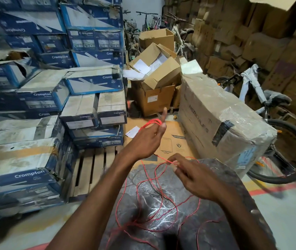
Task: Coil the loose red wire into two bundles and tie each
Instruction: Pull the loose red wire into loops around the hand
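Right hand (195,175) pinches red wire (151,122) looped round left hand (148,140).

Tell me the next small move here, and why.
Probably carry the right hand up and round the left hand, laying one more turn: the red wire already loops round that hand, the right pinches the strand, and much wire lies loose below.

Thin red wire (153,121): a few turns wound round left hand (147,139) fingers, below raised thumb; one strand pinched at right hand (195,179) fingertips; rest lies in loose, overlapping loops on dark plastic-wrapped surface (215,170), no bundle or tie yet.
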The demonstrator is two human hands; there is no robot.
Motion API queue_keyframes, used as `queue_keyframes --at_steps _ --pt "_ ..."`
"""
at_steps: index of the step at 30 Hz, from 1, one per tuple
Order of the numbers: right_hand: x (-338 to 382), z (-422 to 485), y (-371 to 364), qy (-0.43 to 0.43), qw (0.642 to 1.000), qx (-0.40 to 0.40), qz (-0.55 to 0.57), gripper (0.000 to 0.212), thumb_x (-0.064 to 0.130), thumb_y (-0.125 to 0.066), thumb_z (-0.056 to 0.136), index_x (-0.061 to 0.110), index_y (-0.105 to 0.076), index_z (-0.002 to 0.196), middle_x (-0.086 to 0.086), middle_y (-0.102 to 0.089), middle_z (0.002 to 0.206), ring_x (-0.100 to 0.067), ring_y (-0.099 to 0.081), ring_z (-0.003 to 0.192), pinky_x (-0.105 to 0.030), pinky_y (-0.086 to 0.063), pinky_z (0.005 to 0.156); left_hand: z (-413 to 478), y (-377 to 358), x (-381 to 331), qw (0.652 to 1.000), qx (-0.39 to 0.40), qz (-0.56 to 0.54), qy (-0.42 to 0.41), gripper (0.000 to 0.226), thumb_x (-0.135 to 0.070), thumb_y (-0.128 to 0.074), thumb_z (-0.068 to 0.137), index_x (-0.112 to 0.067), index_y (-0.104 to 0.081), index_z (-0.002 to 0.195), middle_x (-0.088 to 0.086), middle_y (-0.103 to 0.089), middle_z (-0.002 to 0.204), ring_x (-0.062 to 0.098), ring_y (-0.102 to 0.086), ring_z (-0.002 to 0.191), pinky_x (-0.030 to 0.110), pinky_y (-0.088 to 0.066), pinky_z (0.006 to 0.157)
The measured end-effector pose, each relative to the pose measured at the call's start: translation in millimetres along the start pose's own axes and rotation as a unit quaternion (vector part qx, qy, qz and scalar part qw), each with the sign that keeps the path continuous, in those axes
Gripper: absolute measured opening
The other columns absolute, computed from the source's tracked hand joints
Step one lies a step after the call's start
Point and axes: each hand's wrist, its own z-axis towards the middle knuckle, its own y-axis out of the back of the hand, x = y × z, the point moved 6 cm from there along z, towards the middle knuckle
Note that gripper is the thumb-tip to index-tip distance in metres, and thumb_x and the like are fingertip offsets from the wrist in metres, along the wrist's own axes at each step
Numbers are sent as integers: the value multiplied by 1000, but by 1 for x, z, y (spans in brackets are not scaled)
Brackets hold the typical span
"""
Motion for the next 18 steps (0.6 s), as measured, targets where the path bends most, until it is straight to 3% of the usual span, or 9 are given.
queue_keyframes --at_steps 2,3,5,6,9,11,12,15,18 --pt "-4 1 16 -3 1000 -17 -3 19 31 -51 103 38 -45 120 10 -55 66 -2 -45 59 -39 -43 65 -6 -12 11 996 52 74 6 53 -51 -17 108 -50 4 157 15 -64 107 28 -71 94 34 -47 99" --pt "-7 2 25 -5 1000 -23 1 18 30 -54 102 37 -46 117 11 -56 68 -3 -47 60 -38 -40 63 -10 -15 15 992 76 101 11 53 -51 -17 108 -48 1 158 12 -66 109 25 -72 86 27 -47 95" --pt "-14 3 39 -6 1000 -28 2 17 36 -62 98 35 -49 109 13 -59 74 -5 -51 62 -34 -37 61 -21 -19 21 983 134 121 38 53 -55 -17 107 -43 -15 159 3 -70 119 21 -75 76 11 -49 75" --pt "-17 4 45 -5 1000 -27 6 18 41 -65 96 35 -51 106 15 -60 77 -8 -53 62 -34 -40 60 -27 -20 25 977 169 115 59 55 -58 -17 106 -40 -22 157 -1 -72 120 22 -75 70 11 -50 68" --pt "-25 9 59 6 997 -55 61 22 46 -75 89 30 -60 95 12 -61 77 -14 -53 59 -43 -47 58 -48 -24 34 947 285 9 148 59 -59 -18 105 -34 -22 159 5 -77 111 31 -65 47 15 -52 77" --pt "-26 15 61 15 986 -97 138 23 43 -80 85 27 -64 91 0 -61 76 -33 -54 64 -50 -47 60 -68 -30 27 885 394 -149 197 58 -56 -17 107 -31 -27 158 19 -75 113 21 -53 34 34 -55 96" --pt "-25 18 60 17 976 -113 184 23 42 -81 84 26 -66 90 -5 -62 77 -39 -54 66 -54 -46 61 -78 -31 18 842 449 -229 195 59 -57 -17 106 -30 -30 157 23 -73 116 16 -52 33 42 -55 98" --pt "-21 26 48 17 954 -148 260 21 39 -79 85 24 -68 92 -8 -63 81 -44 -50 65 -54 -42 58 -94 -22 -9 708 542 -429 145 64 -54 -22 104 -22 -29 159 23 -74 113 10 -56 36 40 -58 93" --pt "-13 33 34 20 945 -156 285 8 28 -73 94 22 -68 93 7 -61 77 -36 -44 59 -43 -35 54 -103 -19 -33 618 559 -542 108 70 -46 -18 105 -5 -7 161 27 -75 98 16 -56 36 36 -62 83"
